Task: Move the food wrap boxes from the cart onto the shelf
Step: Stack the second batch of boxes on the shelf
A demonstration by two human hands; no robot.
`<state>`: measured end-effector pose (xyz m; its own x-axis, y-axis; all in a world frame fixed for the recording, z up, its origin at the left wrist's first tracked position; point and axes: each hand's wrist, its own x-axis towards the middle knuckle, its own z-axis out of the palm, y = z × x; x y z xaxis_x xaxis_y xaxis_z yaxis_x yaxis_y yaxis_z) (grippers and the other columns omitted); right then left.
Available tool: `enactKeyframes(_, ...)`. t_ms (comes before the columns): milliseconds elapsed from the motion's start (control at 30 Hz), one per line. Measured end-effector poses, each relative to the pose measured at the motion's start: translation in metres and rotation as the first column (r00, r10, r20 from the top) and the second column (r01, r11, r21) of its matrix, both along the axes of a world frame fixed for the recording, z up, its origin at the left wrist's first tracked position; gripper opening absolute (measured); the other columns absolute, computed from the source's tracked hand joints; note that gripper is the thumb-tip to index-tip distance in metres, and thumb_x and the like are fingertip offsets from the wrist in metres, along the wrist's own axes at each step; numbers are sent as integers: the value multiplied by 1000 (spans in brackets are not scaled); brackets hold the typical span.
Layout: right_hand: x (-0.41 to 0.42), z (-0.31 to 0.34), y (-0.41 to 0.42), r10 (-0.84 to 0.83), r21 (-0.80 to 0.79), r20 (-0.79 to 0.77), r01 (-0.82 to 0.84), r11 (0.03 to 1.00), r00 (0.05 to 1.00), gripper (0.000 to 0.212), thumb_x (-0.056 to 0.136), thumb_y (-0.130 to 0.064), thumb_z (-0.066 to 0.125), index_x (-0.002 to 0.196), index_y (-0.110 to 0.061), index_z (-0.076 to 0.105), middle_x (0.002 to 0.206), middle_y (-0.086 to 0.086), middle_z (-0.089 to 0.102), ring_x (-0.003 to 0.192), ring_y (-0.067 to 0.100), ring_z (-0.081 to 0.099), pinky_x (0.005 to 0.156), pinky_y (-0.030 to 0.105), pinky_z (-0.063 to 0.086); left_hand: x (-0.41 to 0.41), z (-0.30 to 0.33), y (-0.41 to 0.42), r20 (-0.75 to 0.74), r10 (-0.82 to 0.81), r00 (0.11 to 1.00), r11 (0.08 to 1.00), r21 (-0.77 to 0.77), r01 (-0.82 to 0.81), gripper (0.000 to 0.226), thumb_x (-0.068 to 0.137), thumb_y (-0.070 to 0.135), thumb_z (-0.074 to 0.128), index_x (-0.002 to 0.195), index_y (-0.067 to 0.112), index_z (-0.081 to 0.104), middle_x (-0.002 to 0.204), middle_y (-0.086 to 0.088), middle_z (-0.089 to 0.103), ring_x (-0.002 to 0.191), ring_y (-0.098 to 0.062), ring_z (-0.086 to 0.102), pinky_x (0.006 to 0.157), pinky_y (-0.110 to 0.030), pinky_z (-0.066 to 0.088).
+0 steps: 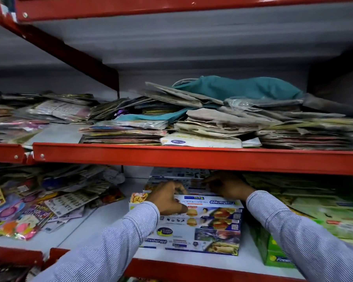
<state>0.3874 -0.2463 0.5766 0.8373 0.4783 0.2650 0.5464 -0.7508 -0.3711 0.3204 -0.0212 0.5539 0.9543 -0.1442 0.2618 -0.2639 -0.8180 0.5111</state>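
Head view. Food wrap boxes (200,226), long rectangular cartons of glossy printed card, white with blue lettering and photographs of sandwiches and rolls, lie stacked flat on the white board of the lower shelf (192,260), which is edged by a red metal rail. More boxes of the same print lie behind them, under the two hands.

The left hand (167,198), in a finely striped blue-white sleeve, rests its grip on the near top edge of the upper box, fingers curled over the carton and the thumb on its front face. The right hand (226,187) reaches deeper, its grip narrow, fingertips pressed to a box at the back of the stack; whether it truly holds the carton cannot be told.

Right of the right grip stands a green carton (273,251) with glossy panels. Left of the left grip, loose flat packets (29,208) in bright crinkled plastic are strewn over the shelf.

Above both grips, the upper shelf (171,154) carries heaps of flattened paper bags (222,121), dull and creased, topped by a teal cloth bundle (238,87).
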Motion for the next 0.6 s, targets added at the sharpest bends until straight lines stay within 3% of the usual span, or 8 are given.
enactKeyframes(67, -6, 1, -4, -13, -35, 30, 14, 999, 999, 27, 96, -25, 55, 119, -23, 69, 125, 4, 66, 104, 18, 63, 88, 21, 46, 10, -2, -6, 5, 1, 1000, 1000, -31, -1, 36, 67, 23, 85, 100, 22, 70, 107, 4, 70, 99, -15, 65, 84, -27, 52)
enactKeyframes(100, -9, 0, -5, -10, -58, 38, 13, 998, 999, 27, 96, -27, 55, 117, -21, 70, 125, 4, 67, 110, 20, 61, 92, 23, 44, 13, -2, -8, 17, 6, 1000, 999, -33, -5, 36, 68, 22, 85, 101, 21, 71, 107, 3, 70, 100, -14, 64, 81, -23, 48)
enactKeyframes(267, -19, -22, -11, 4, -112, 1, -4, 994, 1000, 45, 95, -43, 55, 130, -15, 61, 129, 8, 65, 116, 23, 61, 80, 11, 40, 19, -16, -14, 172, 12, 985, 999, 49, -20, 44, 68, 31, 84, 108, 19, 72, 111, 0, 65, 102, -16, 60, 82, -20, 43)
enactKeyframes(433, -21, -42, -12, -17, -38, 69, 19, 999, 998, 67, 86, -64, 50, 135, -18, 55, 137, 2, 60, 124, 18, 57, 105, 32, 46, 17, -30, -6, 348, 6, 938, 973, 215, -86, 49, 67, 48, 67, 113, 31, 71, 113, 6, 66, 112, -21, 48, 91, -38, 47)
enactKeyframes(600, -21, -49, -11, -27, -26, 125, 30, 999, 992, 64, 87, -60, 54, 136, -20, 53, 141, 1, 57, 128, 19, 54, 107, 36, 45, 17, -30, 0, 310, -42, 950, 986, 167, -10, 45, 72, 39, 67, 115, 30, 69, 123, 7, 67, 113, -18, 57, 94, -36, 50)
